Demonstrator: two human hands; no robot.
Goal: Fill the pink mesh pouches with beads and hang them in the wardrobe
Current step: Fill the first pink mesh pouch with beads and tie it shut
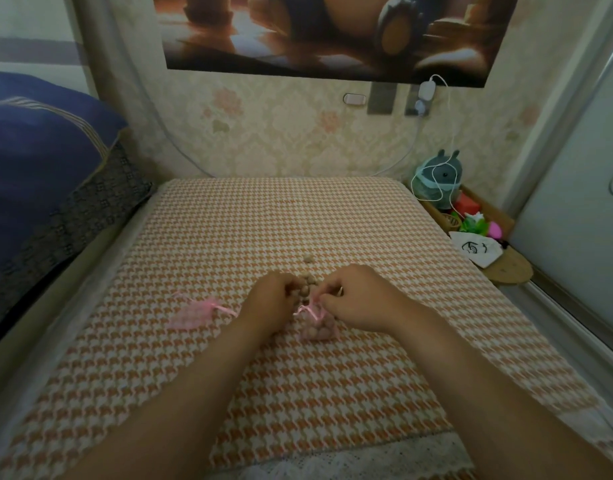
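A pink mesh pouch (318, 328) full of brown beads stands on the orange houndstooth cloth (384, 258), between my hands. My right hand (358, 299) pinches its pink ribbon near the pouch's mouth. My left hand (272, 299) is curled beside the mouth; the ribbon on that side is hidden by its fingers. Loose brown beads (307, 284) lie just beyond my fingers, and one more bead (308, 259) lies farther back. A second pink pouch (190, 315), flat, lies to the left with its ribbon loose.
A blue pillow (38, 161) lies on the bed at the left. At the right, a wooden box (471, 216) holds a grey plush toy (436, 181) and small items, with a white cloth bag (475, 251) beside it. A white charger cable (447, 133) hangs from the wall.
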